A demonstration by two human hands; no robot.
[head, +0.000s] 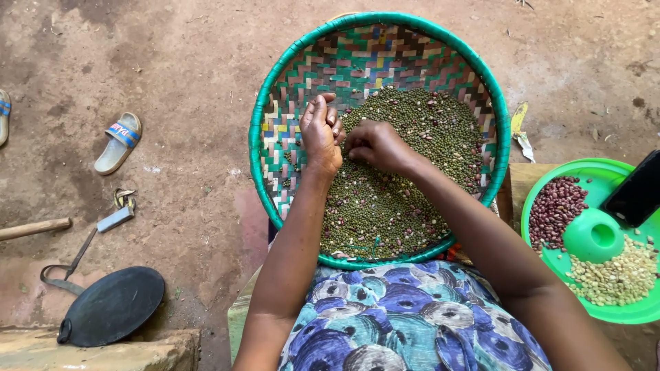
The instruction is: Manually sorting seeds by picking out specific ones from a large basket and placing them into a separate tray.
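Note:
A round woven tray [275, 82] with a green rim rests on my lap, over a blue patterned cloth. A heap of small green grains [405, 172] mixed with some reddish beans covers its right and middle part. My left hand [320, 132] lies on the tray at the left edge of the heap, fingers curled and held together. My right hand [375, 144] sits right beside it on the grains, fingertips pinched down into the heap. Whether either hand holds grains is hidden by the fingers.
A green plastic plate [622, 315] at the right holds red beans [553, 206], pale beans [619, 275], a green cup [592, 235] and a dark phone [636, 189]. On the dirt floor at the left lie a sandal [118, 142], a dark round pan [110, 306] and a wooden handle [34, 227].

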